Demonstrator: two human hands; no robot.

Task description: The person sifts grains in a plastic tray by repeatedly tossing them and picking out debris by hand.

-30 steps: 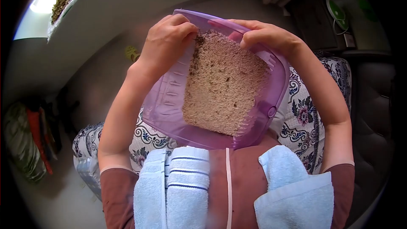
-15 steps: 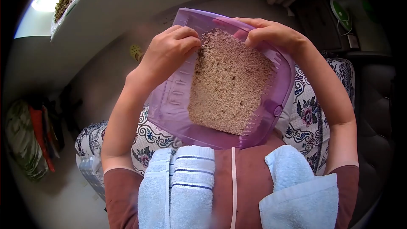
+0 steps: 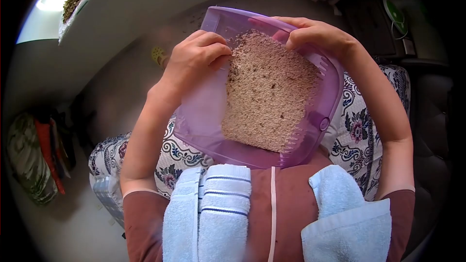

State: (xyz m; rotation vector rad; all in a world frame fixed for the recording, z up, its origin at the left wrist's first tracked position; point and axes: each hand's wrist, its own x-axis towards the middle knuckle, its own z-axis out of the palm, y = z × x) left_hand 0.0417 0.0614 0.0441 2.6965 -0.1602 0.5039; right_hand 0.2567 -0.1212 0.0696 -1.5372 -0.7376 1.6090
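Note:
A translucent purple plastic scoop-shaped tray (image 3: 199, 123) is tilted above my lap, its near edge against my shirt. A layer of small beige grain (image 3: 269, 99) covers its middle, with scattered dark specks that lie thicker along the far left side. My right hand (image 3: 318, 36) grips the far right rim, thumb inside and fingers behind the wall. At the grain's far left corner is my left hand (image 3: 203, 54), its fingertips pinched together. Whatever may be between those fingertips is too small to make out.
Light blue towels (image 3: 224, 213) hang over the front of my brown shirt. Patterned fabric (image 3: 357, 126) lies beneath the tray. A yellow clog (image 3: 158, 55) is on the floor, and a planter edge with soil (image 3: 80, 0) shows at upper left.
The tray and both hands sit slightly farther right in view. My left hand stays pinched by the grain's far left corner; my right hand keeps its hold on the rim.

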